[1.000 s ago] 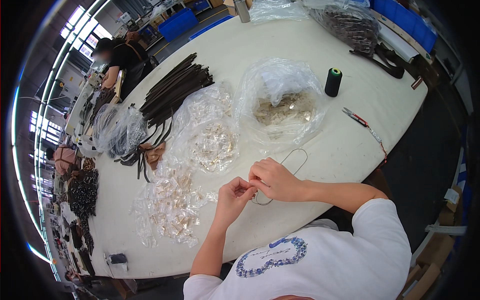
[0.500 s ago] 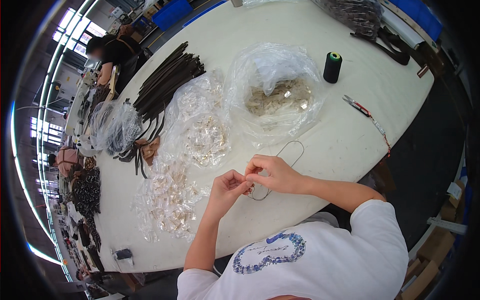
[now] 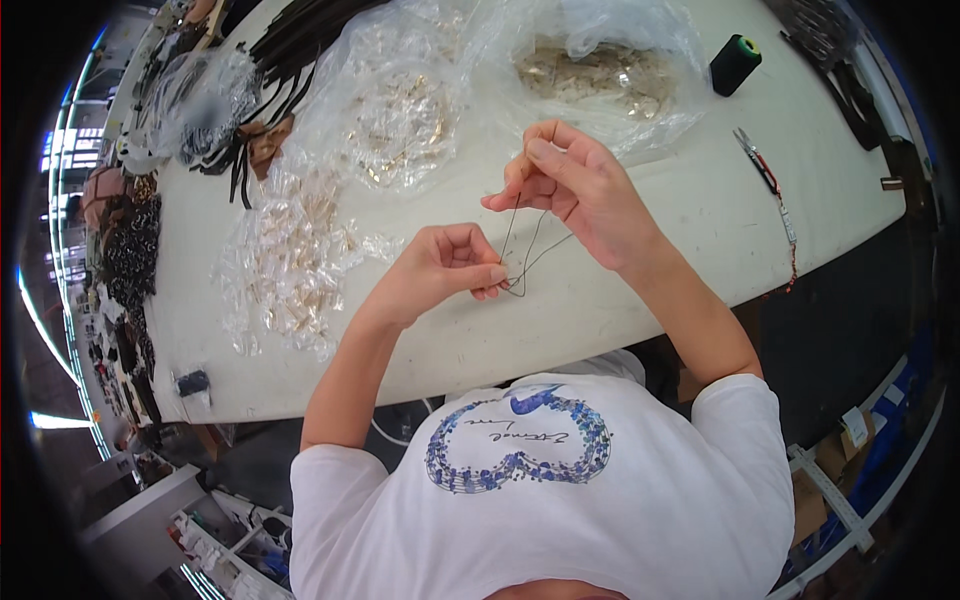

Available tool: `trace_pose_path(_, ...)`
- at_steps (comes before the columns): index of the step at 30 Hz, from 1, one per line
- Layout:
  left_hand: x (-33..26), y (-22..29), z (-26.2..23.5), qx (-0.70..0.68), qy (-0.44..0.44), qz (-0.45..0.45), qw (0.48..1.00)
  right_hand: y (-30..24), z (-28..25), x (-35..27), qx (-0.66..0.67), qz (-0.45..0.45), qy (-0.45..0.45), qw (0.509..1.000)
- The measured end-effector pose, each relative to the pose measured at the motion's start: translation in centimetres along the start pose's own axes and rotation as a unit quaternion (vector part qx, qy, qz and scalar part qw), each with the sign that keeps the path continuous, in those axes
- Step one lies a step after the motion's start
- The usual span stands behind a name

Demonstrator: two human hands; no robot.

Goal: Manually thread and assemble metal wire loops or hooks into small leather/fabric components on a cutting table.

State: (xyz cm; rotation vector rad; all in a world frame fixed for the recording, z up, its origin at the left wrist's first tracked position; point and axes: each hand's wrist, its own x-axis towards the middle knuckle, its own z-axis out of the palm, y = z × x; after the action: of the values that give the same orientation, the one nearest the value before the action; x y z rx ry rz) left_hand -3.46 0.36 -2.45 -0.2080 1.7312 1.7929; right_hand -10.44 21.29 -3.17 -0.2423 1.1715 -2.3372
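A thin dark thread point(image 3: 533, 243) runs between my two hands above the table and falls in a loose loop. My left hand point(image 3: 440, 272) pinches it between thumb and fingertips, lower and nearer my chest. Higher up and to the right, my right hand point(image 3: 580, 190) has its fingers curled round the thread's other stretch; its fingertips partly hide the hold. Left of my left hand spreads a heap of small clear packets with gold-coloured pieces point(image 3: 300, 250). Beyond my hands lies a large clear plastic bag point(image 3: 640, 130) with more small pieces inside.
A black thread cone point(image 3: 736, 66) stands at the far right. Thread snips point(image 3: 757, 160) with a red-and-black handle and a cord lie below it. Another clear bag of packets point(image 3: 400, 120) and dark strips point(image 3: 300, 40) lie at the far left. A small dark item point(image 3: 193, 383) sits near the left edge.
My hands have moved apart: the right one has risen up and to the right, drawing the thread between them. My view has tilted toward my chest.
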Motion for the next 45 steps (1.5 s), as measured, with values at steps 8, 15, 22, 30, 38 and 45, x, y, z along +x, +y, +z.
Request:
trace_pose_path(8, -0.1, 0.0, 0.2, -0.038, -0.114, -0.04, 0.992, -3.2, -2.0, 0.4, 0.046, -0.028, -0.015, 0.998)
trace_pose_path(15, -0.7, -0.7, -0.9, -0.001, -0.155, -0.047, 0.987, -11.2, -10.4, -2.2, -0.003, -0.219, 0.145, 0.965)
trace_pose_path(22, -2.1, -2.6, -3.2, 0.033, -0.158, -0.092, 0.983, -20.6, -24.5, -8.1, -0.171, -0.357, 0.351, 0.849)
trace_pose_path(30, -2.7, -4.4, -4.8, 0.049, -0.109, -0.097, 0.988, -21.0, -35.3, -12.6, -0.755, -0.242, 0.39, 0.469)
trace_pose_path(38, -0.4, -2.5, -2.0, 0.004, -0.067, -0.046, 0.997, 1.8, -1.0, -4.5, -0.439, 0.056, -0.112, 0.89)
trace_pose_path(45, -0.6, -2.7, -3.3, -0.06, -0.033, -0.036, 0.997, 1.7, -2.3, -3.6, -0.295, 0.187, -0.222, 0.91)
